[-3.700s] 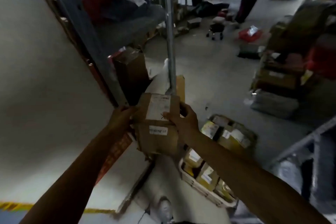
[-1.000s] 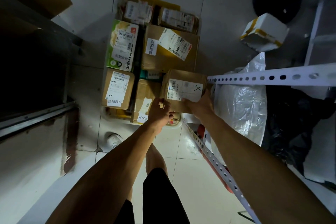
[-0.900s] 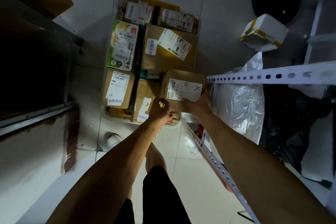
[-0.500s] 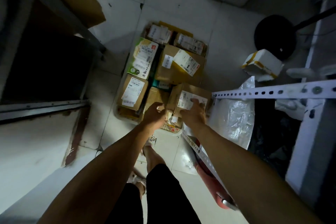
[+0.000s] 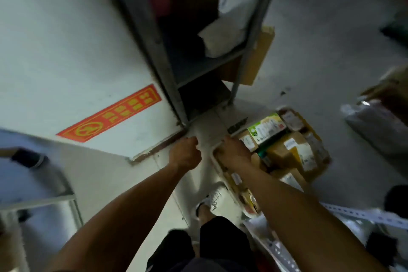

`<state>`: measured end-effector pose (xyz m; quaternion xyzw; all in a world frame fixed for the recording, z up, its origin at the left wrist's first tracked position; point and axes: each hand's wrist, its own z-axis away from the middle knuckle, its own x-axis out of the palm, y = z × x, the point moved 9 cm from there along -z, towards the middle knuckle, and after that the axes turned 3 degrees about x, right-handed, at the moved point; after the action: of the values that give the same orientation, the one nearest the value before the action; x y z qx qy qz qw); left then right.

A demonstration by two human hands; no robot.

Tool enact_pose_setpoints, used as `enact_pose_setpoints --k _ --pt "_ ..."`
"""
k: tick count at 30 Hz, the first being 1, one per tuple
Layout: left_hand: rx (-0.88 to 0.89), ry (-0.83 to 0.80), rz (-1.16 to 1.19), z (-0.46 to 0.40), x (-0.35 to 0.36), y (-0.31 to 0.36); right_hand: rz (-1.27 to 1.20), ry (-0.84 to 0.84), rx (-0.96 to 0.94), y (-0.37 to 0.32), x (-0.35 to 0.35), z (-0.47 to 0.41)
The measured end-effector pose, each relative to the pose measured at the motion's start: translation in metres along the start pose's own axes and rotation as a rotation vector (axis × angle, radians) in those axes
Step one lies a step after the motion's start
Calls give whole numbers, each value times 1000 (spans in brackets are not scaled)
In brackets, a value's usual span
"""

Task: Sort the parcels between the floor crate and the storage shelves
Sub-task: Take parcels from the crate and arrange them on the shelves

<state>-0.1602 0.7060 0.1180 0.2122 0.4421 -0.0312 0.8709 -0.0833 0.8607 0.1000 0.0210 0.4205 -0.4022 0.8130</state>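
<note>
Brown cardboard parcels [image 5: 284, 150] with white labels lie packed in a white plastic floor crate [image 5: 217, 164], which stands on the pale tiled floor [image 5: 298, 62] at the right of the scene. Among them a green and white printed box [image 5: 265, 128] sits at the far side of the crate. The picture is blurred, so the labels cannot be read.

The person's right hand [image 5: 234, 152] is over the near left corner of the crate, on its rim, with the fingers bent down; it seems to hold the rim, but the blur does not let one tell this surely. The left hand [image 5: 186, 153] is just beside it on the left, apart from the crate, with its fingers curled into a fist and nothing in its grip.

Far from the hands stands a grey metal storage shelf [image 5: 198, 66]. On one of its boards lies a white plastic mailing bag [image 5: 223, 37], and a flat brown carton [image 5: 256, 55] leans at the right post of the shelf. At the left, a white wall [image 5: 66, 51] bears a red sticker with yellow signs [image 5: 110, 115]. A white sneaker [image 5: 212, 201] of the person is on the floor near the crate, below the hands.
</note>
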Motion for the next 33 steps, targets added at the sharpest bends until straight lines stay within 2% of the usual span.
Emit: enact_pose_setpoints --k 4,9,13,17,23,28,30,33 --pt "-146 148 62 73 -56 -94 132 -41 -257 -113 32 43" --pt "-454 297 148 199 -90 -220 381 -99 -665 -262 110 135" --pt "-705 400 220 316 -84 -303 564 -112 -965 -356 184 237" --pt "-936 550 253 442 -62 -353 682 -165 -1256 -405 261 338" --pt "-1387 720 460 655 28 -376 907 -357 -1663 -405 389 531" --pt "-1695 805 538 787 102 -346 1001 -533 -1926 -348 457 670" --pt "-1799 841 526 832 124 -325 1037 -636 -2001 -318 476 720" --pt "-1940 877 495 897 153 -292 1072 -696 -2156 -276 498 792"
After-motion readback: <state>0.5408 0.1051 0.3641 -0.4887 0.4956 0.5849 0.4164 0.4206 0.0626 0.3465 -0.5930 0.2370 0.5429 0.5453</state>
